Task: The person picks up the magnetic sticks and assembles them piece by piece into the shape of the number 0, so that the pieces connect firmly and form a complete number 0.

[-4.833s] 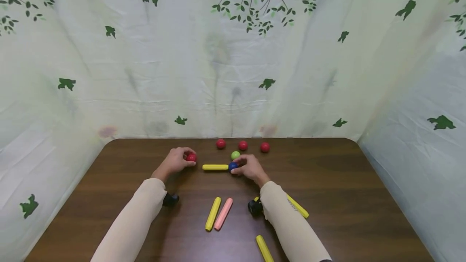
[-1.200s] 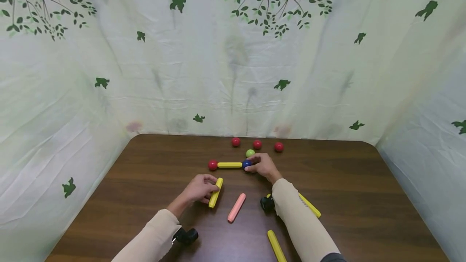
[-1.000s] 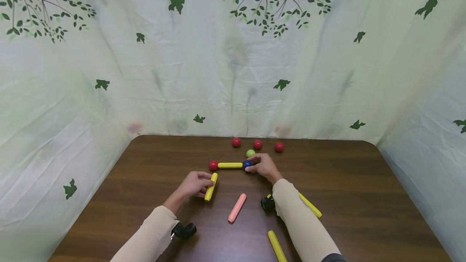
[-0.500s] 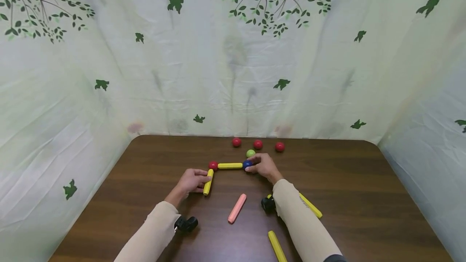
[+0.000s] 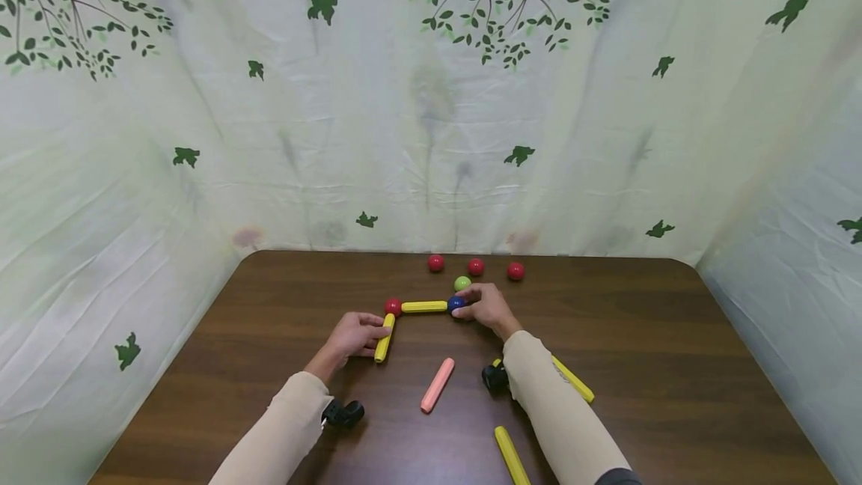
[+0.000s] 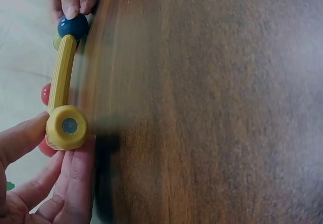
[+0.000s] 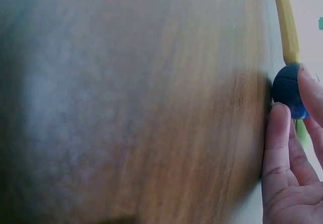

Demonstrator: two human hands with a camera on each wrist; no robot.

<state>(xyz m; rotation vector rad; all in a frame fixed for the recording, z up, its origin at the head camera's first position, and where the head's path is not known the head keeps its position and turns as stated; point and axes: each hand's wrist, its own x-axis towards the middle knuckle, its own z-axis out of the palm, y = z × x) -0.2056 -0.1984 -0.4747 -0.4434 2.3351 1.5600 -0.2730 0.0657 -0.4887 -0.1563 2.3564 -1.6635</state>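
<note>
My left hand (image 5: 353,335) grips a yellow rod (image 5: 383,348), its far end against a red ball (image 5: 393,307). In the left wrist view, a grey disc (image 6: 69,125) sits in the near end of that rod, between thumb and fingers. A second yellow rod (image 5: 424,307) runs from the red ball across to a blue ball (image 5: 455,304), so the two rods form a corner. The blue ball is pinched between thumb and fingers of my right hand (image 5: 490,310); the right wrist view shows this ball (image 7: 286,90) at the rod's end.
Just behind the blue ball lies a green ball (image 5: 462,284), with three red balls (image 5: 476,267) near the table's back edge. A pink rod (image 5: 438,386) lies between the arms. One yellow rod (image 5: 512,456) is nearer; another (image 5: 574,380) is partly hidden by the right forearm.
The left hand has placed the red ball at the rod's left end, picked up another yellow rod from beside the pink one and brought it to that ball. The right hand keeps the blue ball.
</note>
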